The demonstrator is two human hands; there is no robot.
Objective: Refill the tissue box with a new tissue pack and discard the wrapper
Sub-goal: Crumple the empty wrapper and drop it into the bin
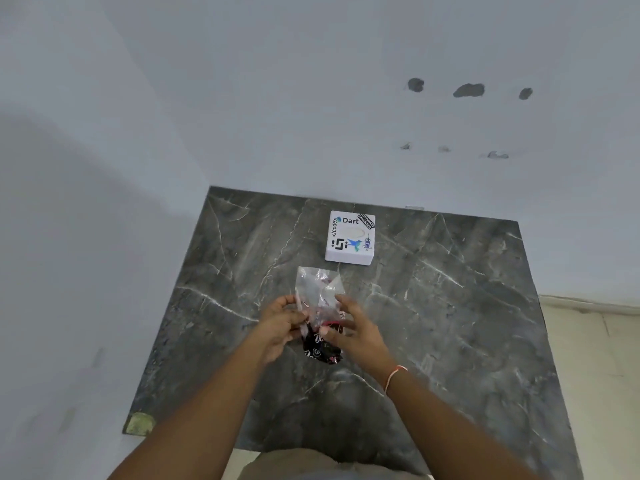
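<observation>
A white square tissue box (349,237) with stickers on its lid stands upright near the far edge of the dark marble slab (450,323). Its oval slot shows white. Closer to me, both hands hold a crumpled plastic wrapper (318,289), clear at the top and black with pink print at the bottom. My left hand (280,323) pinches its left side. My right hand (353,327) grips its right side. The wrapper hangs a little above the slab, apart from the box.
The slab sits in a corner, with pale walls to the left and behind. A yellowish patch (140,423) marks its near left corner. Light floor tiles (595,375) lie to the right. An orange thread band (394,375) circles my right wrist.
</observation>
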